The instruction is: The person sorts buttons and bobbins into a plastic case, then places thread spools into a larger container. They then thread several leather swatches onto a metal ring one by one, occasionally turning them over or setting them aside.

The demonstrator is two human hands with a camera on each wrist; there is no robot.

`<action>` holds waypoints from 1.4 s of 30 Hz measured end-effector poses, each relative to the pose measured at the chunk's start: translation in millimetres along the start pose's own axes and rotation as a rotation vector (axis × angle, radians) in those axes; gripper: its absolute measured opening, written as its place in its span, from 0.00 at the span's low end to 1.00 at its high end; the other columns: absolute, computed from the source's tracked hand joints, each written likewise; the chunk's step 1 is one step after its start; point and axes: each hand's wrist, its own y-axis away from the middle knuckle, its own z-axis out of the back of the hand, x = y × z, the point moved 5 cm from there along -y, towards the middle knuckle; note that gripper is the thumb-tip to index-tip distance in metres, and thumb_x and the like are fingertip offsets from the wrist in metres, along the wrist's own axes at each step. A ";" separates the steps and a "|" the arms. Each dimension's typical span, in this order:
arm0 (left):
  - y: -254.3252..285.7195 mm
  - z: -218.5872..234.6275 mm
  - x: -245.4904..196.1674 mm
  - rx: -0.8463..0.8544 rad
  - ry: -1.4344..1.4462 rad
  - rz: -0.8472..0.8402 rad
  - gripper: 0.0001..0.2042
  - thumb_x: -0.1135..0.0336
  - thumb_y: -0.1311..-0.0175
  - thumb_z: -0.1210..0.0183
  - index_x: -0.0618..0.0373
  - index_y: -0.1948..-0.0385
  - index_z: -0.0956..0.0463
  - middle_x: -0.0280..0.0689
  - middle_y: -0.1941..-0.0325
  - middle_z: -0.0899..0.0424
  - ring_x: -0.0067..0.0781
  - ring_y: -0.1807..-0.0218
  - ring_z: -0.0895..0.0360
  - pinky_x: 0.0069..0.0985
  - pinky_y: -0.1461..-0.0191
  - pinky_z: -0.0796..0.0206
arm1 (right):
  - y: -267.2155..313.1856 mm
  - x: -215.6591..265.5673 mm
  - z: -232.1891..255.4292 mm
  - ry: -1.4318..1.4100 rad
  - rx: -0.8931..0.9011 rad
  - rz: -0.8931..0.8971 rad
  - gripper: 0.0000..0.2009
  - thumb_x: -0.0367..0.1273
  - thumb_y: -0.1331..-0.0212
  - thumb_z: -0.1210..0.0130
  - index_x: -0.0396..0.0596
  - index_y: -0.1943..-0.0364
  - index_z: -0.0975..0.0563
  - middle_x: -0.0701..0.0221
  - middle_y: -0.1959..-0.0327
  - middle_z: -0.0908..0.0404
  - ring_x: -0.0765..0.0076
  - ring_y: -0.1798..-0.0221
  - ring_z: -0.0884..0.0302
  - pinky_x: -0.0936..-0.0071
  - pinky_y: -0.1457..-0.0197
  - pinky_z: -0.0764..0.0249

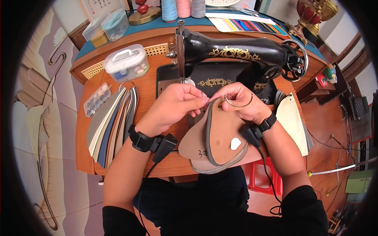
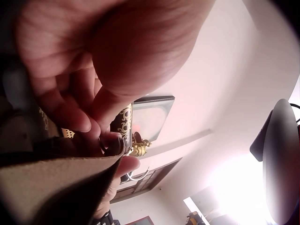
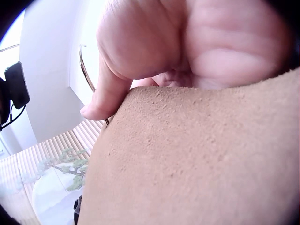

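A stack of tan leather swatches [image 1: 228, 133] with grey edges hangs between the hands, over the table's front edge. My right hand [image 1: 245, 101] grips its top, thumb in front, and a metal ring [image 1: 242, 106] loops out past that thumb. On the front swatch is a white sticker [image 1: 235, 143]; one behind bears dark handwriting. My left hand [image 1: 177, 104] brings thumb and fingers together at the swatches' upper left edge, pinching a small curved metal piece [image 1: 203, 94]; cannot tell what it belongs to. In the right wrist view, rough tan leather [image 3: 187, 150] covers much of the right fingers.
A black sewing machine [image 1: 236, 49] with gold ornament stands just behind the hands. Left are another ringed swatch stack [image 1: 112, 128], a bead case [image 1: 97, 100] and a lidded plastic box [image 1: 126, 65]. Cream swatches [image 1: 291, 118] hang right; thread spools [image 1: 183, 8] stand behind.
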 end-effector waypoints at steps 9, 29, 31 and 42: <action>-1.9 5.2 -1.7 -0.063 -0.116 -0.028 0.11 0.64 0.33 0.34 0.63 0.58 0.15 0.35 0.64 0.11 0.13 0.68 0.22 0.14 0.64 0.32 | 1.7 1.1 8.6 0.175 -0.042 0.018 0.12 0.34 0.38 0.32 0.39 0.57 0.15 0.76 0.66 0.14 0.85 0.64 0.22 0.83 0.58 0.25; -6.4 6.4 18.7 -0.093 -0.759 -0.074 0.14 0.71 0.46 0.28 0.60 0.57 0.15 0.26 0.74 0.22 0.14 0.75 0.32 0.17 0.69 0.37 | 2.3 16.6 -4.4 0.180 0.012 0.039 0.08 0.31 0.41 0.31 0.43 0.72 0.17 0.61 0.61 0.12 0.70 0.57 0.17 0.74 0.49 0.25; -5.7 3.8 16.3 -0.059 -0.719 0.027 0.11 0.71 0.44 0.30 0.63 0.60 0.17 0.27 0.73 0.20 0.13 0.72 0.27 0.17 0.66 0.33 | 2.4 15.0 -4.0 0.192 0.051 0.044 0.09 0.29 0.39 0.33 0.42 0.74 0.19 0.64 0.60 0.12 0.74 0.57 0.18 0.76 0.51 0.26; -7.2 10.0 16.3 -0.131 -0.491 0.035 0.09 0.74 0.37 0.35 0.67 0.57 0.17 0.35 0.65 0.13 0.18 0.63 0.18 0.18 0.55 0.26 | 1.5 4.3 3.6 0.137 -0.013 -0.076 0.08 0.31 0.33 0.38 0.46 0.69 0.22 0.83 0.73 0.22 0.91 0.70 0.30 0.85 0.64 0.34</action>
